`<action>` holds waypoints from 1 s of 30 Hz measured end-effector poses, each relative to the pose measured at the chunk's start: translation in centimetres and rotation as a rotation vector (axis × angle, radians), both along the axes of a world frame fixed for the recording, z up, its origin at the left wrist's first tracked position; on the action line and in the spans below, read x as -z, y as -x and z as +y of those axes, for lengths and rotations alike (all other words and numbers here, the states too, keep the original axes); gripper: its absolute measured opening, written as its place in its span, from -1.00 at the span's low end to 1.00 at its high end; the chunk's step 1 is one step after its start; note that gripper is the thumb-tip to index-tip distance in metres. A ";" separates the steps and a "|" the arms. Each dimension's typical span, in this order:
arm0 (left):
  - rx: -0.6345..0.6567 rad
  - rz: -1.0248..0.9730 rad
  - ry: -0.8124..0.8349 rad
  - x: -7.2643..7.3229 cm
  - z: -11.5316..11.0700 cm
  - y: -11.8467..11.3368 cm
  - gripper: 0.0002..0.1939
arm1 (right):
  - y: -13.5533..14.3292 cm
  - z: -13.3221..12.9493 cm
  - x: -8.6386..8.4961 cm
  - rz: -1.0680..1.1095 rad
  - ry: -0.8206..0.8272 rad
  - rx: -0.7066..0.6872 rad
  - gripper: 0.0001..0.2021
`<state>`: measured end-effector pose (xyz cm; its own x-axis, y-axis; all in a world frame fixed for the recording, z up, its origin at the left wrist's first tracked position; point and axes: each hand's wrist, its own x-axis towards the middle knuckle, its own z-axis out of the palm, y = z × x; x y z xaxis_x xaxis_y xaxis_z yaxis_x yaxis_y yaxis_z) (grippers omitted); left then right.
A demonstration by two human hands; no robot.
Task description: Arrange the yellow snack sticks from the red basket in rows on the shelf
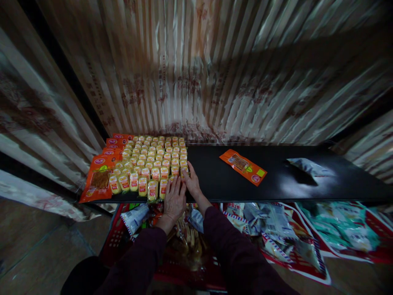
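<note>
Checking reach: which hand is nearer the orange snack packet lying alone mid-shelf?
Right. The right hand is left of the orange snack packet, at the wrapped cakes; the left hand is farther left.

Around my right hand (192, 183) the light is dim, with glare on the black shelf (276, 189) to its right and broad shadow across the curtain (196, 82) beyond.

We face a pale, pleated curtain (190, 98) printed with reddish drawings and columns of writing; it hangs behind a black shelf (205, 172) and along both sides. On our left a dark post (69, 73) slants upward. Below, we see floor tiles (39, 250). The light is dim, glinting off the shelf's right part.
</note>
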<state>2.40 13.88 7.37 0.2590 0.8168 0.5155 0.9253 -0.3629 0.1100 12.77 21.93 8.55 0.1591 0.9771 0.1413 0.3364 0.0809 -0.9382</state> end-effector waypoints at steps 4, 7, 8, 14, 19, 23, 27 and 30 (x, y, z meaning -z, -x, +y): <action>-0.005 -0.003 -0.026 0.0 -0.1 -0.2 -0.52 | -0.2 0.1 0.1 0.022 -0.010 -0.003 -0.32; -0.014 -0.006 -0.048 0.0 -0.2 -0.2 -0.52 | -0.2 0.3 0.2 0.054 -0.031 -0.010 -0.34; -0.015 -0.007 -0.048 -0.1 -0.2 -0.2 -0.51 | -0.2 0.4 0.2 0.066 -0.039 -0.010 -0.35; 0.001 -0.029 -0.021 -0.3 -0.2 -0.1 -0.48 | -0.1 1.0 0.1 0.091 -0.043 -0.029 -0.36; -0.015 -0.041 -0.017 -0.2 -0.1 -0.4 -0.50 | 0.2 1.2 -0.1 0.067 -0.055 -0.039 -0.38; -0.038 -0.050 -0.009 0.1 0.1 -0.8 -0.52 | 0.2 1.3 0.0 0.042 -0.033 -0.059 -0.39; -0.051 -0.065 0.001 0.1 0.2 -0.9 -0.51 | 0.3 1.2 0.0 0.017 -0.025 -0.054 -0.40; -0.052 -0.072 -0.006 -0.1 0.2 -0.9 -0.48 | 0.4 1.2 0.1 0.003 -0.027 -0.044 -0.41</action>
<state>3.31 14.06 7.45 0.1784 0.8249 0.5365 0.9326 -0.3156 0.1750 12.40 23.15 8.48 0.1166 0.9789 0.1678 0.3289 0.1213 -0.9365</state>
